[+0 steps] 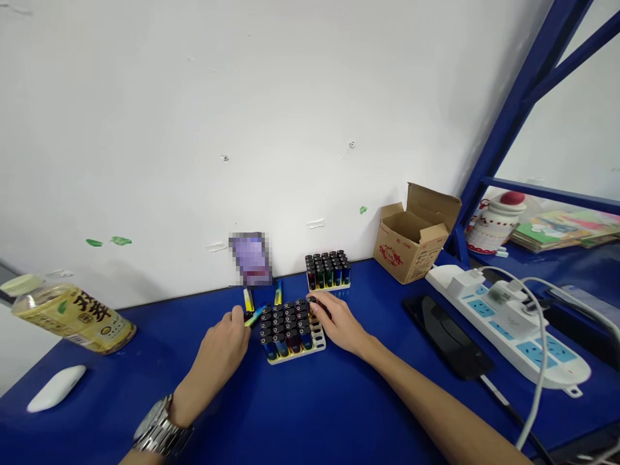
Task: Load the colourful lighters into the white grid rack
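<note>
The left hand (223, 342) had its fingers closed on a tilted blue-and-yellow lighter (255, 315) at 9 o'clock of the white rack (295, 354), and the right hand (339, 323) on a black-capped lighter (311, 302) at 3 o'clock; a hard pull risked tipping the rack.

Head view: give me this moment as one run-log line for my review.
left hand: beside loose lighter | right hand: fingers on lighters in white rack | nearby: second rack, cardboard box
</note>
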The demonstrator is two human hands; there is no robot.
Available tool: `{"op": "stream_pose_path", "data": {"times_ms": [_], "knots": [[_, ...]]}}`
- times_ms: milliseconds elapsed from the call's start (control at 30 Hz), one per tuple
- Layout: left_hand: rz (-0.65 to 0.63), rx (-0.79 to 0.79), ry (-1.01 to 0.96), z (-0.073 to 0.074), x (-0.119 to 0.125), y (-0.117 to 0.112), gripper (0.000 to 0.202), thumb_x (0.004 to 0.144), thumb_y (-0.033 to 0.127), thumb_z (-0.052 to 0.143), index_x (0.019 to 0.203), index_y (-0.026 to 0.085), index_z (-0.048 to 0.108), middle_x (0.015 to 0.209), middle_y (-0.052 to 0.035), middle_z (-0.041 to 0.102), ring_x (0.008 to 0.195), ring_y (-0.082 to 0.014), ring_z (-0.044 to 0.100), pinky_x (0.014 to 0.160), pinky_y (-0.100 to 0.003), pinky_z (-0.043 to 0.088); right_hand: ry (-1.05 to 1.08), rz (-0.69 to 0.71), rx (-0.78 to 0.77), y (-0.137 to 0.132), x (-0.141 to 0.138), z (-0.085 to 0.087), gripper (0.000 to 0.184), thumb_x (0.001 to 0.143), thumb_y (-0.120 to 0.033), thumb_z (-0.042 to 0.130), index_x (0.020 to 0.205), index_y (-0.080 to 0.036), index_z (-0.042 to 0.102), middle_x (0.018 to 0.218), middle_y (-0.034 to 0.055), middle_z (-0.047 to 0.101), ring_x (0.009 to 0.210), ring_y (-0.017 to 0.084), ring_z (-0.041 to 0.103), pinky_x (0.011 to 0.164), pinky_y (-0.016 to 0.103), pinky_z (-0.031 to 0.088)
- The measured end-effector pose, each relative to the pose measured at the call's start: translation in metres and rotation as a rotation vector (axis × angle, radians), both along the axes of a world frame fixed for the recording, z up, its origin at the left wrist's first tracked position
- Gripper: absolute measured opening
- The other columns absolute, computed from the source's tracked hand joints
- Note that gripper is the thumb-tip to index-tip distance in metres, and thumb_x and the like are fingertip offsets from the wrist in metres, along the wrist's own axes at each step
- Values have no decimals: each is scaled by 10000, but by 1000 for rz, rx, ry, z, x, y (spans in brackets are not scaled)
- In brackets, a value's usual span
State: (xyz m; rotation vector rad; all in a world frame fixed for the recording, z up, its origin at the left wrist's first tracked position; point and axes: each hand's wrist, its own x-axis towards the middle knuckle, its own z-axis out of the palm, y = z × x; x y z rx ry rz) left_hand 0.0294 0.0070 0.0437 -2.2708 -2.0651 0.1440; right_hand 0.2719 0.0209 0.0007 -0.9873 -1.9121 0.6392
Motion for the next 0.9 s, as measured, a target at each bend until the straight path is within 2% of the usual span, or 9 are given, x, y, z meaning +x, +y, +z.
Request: {"op": "stream_pose_path", "data": {"times_ms": [100, 200, 333, 433, 533, 633, 767, 833, 900], "knots": [[-18, -46, 7, 2, 6, 5, 254, 941, 241, 255, 1032, 145, 471, 1003, -138, 596, 776, -267, 672, 615, -341, 473, 1, -3, -10, 0, 0, 0, 251, 978, -269, 373, 1128, -208, 564, 1107, 86, 639, 1013, 202, 596, 883, 336, 465], [-33, -106, 61, -1, 9, 8, 274, 930, 234, 281, 1099, 152, 480, 1109, -150, 570, 822, -299, 674, 616, -371, 482, -12, -28, -31, -1, 0, 0, 278, 965, -289, 397, 1183, -200, 545, 1136, 101, 628, 1024, 218, 594, 897, 369, 467], [-26, -82, 54, 0, 2, 14, 253, 919, 258, 322, 986, 151, 541, 1004, -135, 634, 859, -316, 655, 615, -355, 453, 12, -90, -35, -2, 0, -2, 327, 948, -314, 414, 1224, -173, 515, 1034, 106, 625, 894, 214, 602, 818, 385, 493], [-26, 86, -161, 14, -3, 16, 288, 915, 349, 338, 845, 177, 558, 832, -78, 654, 704, -225, 614, 582, -296, 403, 108, -166, 70, -4, -1, -2, 302, 939, -292, 405, 1186, -165, 523, 1023, 105, 604, 912, 215, 580, 825, 385, 483], [-111, 241, -508, 33, 4, 6, 347, 888, 455, 384, 805, 184, 583, 611, 4, 571, 538, -144, 490, 533, -251, 360, 123, -190, 181, -8, -3, 2, 289, 945, -300, 386, 1146, -182, 557, 1071, 106, 575, 1028, 232, 531, 905, 408, 442], [-270, 188, -744, 45, 25, -15, 367, 872, 491, 433, 787, 184, 616, 556, 31, 529, 502, -116, 448, 487, -222, 341, 99, -136, 214, -17, -8, 9, 355, 958, -366, 366, 1199, -203, 569, 1181, 110, 535, 1135, 250, 464, 983, 445, 386], [-393, 75, -824, 42, 53, -36, 295, 877, 425, 485, 818, 191, 654, 621, 19, 597, 517, -109, 482, 505, -217, 386, 170, -52, 155, -28, -19, 20, 387, 956, -425, 389, 1251, -253, 572, 1300, 91, 501, 1221, 259, 412, 1045, 473, 329], [-383, 84, -885, 37, 59, -38, 263, 864, 425, 523, 909, 206, 661, 769, -11, 666, 620, -132, 560, 580, -232, 444, 311, -73, 103, -29, -23, 23, 333, 960, -394, 403, 1165, -247, 621, 1255, 87, 545, 1199, 246, 454, 1036, 453, 346], [-319, 105, -980, 31, 58, -35, 307, 851, 445, 544, 1041, 220, 633, 907, -38, 681, 714, -157, 603, 632, -256, 479, 520, -137, 46, -25, -24, 23, 291, 963, -362, 402, 1038, -214, 641, 1136, 91, 609, 1114, 226, 531, 989, 419, 396]]}}
